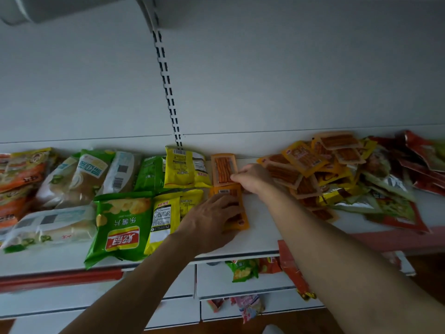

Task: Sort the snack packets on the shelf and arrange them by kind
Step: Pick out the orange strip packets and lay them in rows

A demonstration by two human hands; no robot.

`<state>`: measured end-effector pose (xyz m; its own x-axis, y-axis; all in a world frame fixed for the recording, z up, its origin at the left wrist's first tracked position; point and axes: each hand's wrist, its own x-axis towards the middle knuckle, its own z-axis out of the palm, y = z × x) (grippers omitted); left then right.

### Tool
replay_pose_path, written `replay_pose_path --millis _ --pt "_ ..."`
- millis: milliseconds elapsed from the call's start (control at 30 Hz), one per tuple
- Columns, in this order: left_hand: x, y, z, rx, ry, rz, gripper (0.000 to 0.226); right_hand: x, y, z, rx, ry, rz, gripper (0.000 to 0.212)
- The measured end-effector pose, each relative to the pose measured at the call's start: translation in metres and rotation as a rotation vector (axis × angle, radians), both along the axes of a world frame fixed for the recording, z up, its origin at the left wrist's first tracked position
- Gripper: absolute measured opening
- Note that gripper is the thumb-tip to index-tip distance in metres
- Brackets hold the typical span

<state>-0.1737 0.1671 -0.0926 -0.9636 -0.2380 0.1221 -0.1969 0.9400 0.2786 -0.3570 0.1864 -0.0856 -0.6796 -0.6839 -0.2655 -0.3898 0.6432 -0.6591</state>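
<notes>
White steel shelf (261,233): left hand (212,214) flat on front orange clear-windowed sachet (234,192), right hand (251,177) pinching rear orange sachet (222,169) at 12 o'clock; edges best squared flush, clear of mixed heap (325,174) at 3 o'clock.

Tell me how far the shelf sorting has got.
Done: white bags, green chip bags and yellow bags lie grouped on the left. In hand: the right hand pinches the rear orange packet while the left hand presses flat on the front orange packet. Left: the mixed heap of orange, yellow and red packets on the right.
</notes>
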Motion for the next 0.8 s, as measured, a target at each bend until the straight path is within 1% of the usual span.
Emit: replay_pose_path --millis 33,100,167,267,300,333,367,433,467,500,533,567,633,667,733,800 --pt "0.0 -0.001 0.002 0.001 -0.029 -0.007 0.051 -0.002 0.002 0.004 0.035 0.035 0.024 0.028" --pt "-0.006 -0.005 0.006 -0.027 -0.12 -0.016 0.06 -0.013 0.009 0.014 0.068 0.156 0.041 0.024" --pt "-0.017 -0.005 0.014 -0.032 -0.144 0.007 0.062 -0.027 0.023 0.025 0.005 0.305 -0.008 0.022" --pt "-0.04 0.002 0.024 0.039 -0.076 0.075 0.056 -0.055 0.052 0.033 -0.134 0.567 -0.102 0.024" --pt "-0.049 0.008 0.026 0.112 -0.057 0.108 0.054 -0.066 0.062 0.033 -0.115 0.648 -0.085 0.027" --pt "-0.06 0.014 0.026 0.222 -0.04 0.141 0.054 -0.076 0.071 0.031 -0.052 0.708 -0.046 0.033" --pt "-0.074 0.02 0.026 0.363 -0.041 0.182 0.057 -0.086 0.08 0.029 0.04 0.737 0.003 0.041" --pt "-0.103 0.033 0.023 0.695 -0.031 0.312 0.063 -0.099 0.094 0.023 0.213 0.718 0.087 0.062" --pt "-0.118 0.038 0.022 0.822 0.013 0.399 0.058 -0.104 0.099 0.018 0.252 0.714 0.119 0.068" --pt "-0.132 0.042 0.019 0.886 0.07 0.493 0.049 -0.108 0.104 0.013 0.262 0.735 0.146 0.071" --pt "-0.146 0.044 0.014 0.869 0.099 0.573 0.039 -0.111 0.107 0.009 0.243 0.771 0.164 0.07" --pt "-0.156 0.046 0.009 0.789 0.082 0.628 0.043 -0.113 0.109 0.005 0.202 0.799 0.17 0.066" --pt "-0.172 0.053 -0.003 0.625 0.012 0.687 0.065 -0.12 0.111 0.001 0.099 0.813 0.159 0.056" --pt "-0.178 0.056 -0.009 0.57 0.002 0.712 0.072 -0.124 0.11 0.001 0.055 0.81 0.154 0.051" --pt "-0.188 0.063 -0.017 0.492 0.025 0.75 0.079 -0.13 0.113 0.001 -0.026 0.825 0.155 0.04" --pt "-0.195 0.064 -0.019 0.484 0.101 0.795 0.081 -0.134 0.117 0.0 -0.148 0.829 0.154 0.034"
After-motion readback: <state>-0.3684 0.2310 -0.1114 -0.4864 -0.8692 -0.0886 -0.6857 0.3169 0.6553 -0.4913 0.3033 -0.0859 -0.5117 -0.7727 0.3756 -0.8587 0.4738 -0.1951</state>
